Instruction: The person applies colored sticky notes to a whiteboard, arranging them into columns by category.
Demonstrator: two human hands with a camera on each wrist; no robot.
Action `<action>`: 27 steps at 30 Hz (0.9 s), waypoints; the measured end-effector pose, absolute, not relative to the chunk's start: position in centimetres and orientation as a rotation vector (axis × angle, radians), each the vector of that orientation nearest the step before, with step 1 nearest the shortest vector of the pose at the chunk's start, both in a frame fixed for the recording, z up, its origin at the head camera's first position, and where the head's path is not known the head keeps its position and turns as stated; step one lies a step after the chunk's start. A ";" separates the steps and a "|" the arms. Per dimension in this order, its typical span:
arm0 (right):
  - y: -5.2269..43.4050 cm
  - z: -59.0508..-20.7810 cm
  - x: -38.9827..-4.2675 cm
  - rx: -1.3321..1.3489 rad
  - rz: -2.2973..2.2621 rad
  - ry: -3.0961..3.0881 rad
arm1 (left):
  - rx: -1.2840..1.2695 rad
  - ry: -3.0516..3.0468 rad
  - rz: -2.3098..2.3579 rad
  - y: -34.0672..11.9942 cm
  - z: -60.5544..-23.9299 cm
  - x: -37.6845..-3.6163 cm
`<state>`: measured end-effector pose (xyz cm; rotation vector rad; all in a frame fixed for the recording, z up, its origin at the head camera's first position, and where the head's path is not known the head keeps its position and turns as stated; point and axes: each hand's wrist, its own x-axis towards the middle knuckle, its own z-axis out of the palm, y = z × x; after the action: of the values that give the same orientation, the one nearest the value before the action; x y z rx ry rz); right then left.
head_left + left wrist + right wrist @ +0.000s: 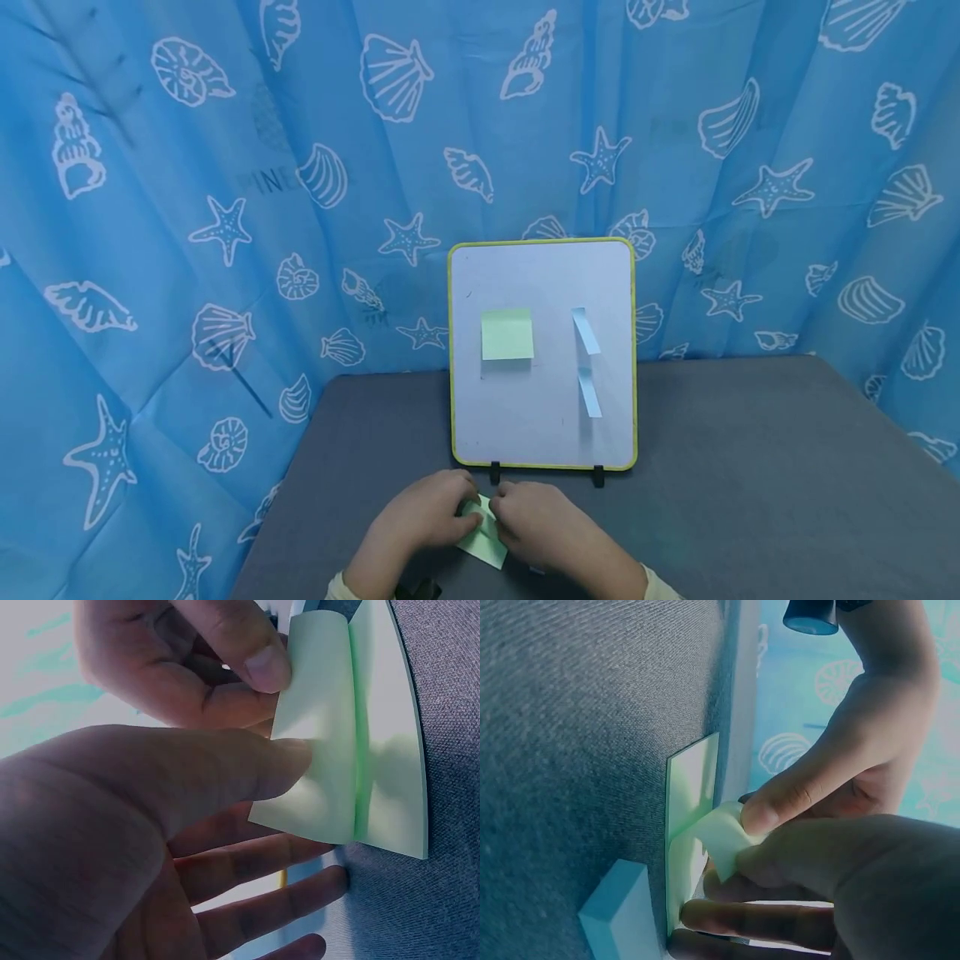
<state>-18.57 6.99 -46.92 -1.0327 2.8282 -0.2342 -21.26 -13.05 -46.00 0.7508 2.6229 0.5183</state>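
Note:
A pale green sticky note pad (486, 550) lies on the table in front of the whiteboard, between both hands. Its top sheet (319, 727) is curled back from the pad. My left hand (427, 518) pinches the edge of that sheet, thumb on the upper face, other fingers spread beneath. From the other side my right hand (542, 525) pinches the same sheet between thumb and finger. In the right wrist view the two thumbs are close together at the lifted sheet (724, 836), while lower right-hand fingers (739, 916) rest against the pad.
A whiteboard (540, 433) with a yellow frame stands on black feet behind the hands. It bears a green sticky note (507, 335) and two narrow blue strips (586, 332). A blue sticky pad (619, 915) lies beside the green one. A shell-patterned curtain (480, 125) hangs behind the grey table (750, 467).

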 end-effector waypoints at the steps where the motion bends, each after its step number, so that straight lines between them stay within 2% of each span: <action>1: 7.0 -46.9 -18.6 -1.033 -0.211 2.828 | 0.757 2.620 0.521 -13.0 -46.0 -21.3; 11: 6.8 -47.0 -18.6 -1.020 -0.162 2.834 | 0.844 2.605 0.538 -13.1 -46.2 -21.5; 27: 7.1 -46.8 -18.6 -1.070 -0.185 2.848 | 0.828 2.628 0.454 -12.9 -46.2 -21.6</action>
<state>-18.56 7.15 -46.83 -1.0699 2.8481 -0.1853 -21.65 -12.90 -46.18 0.8284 2.6276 0.4541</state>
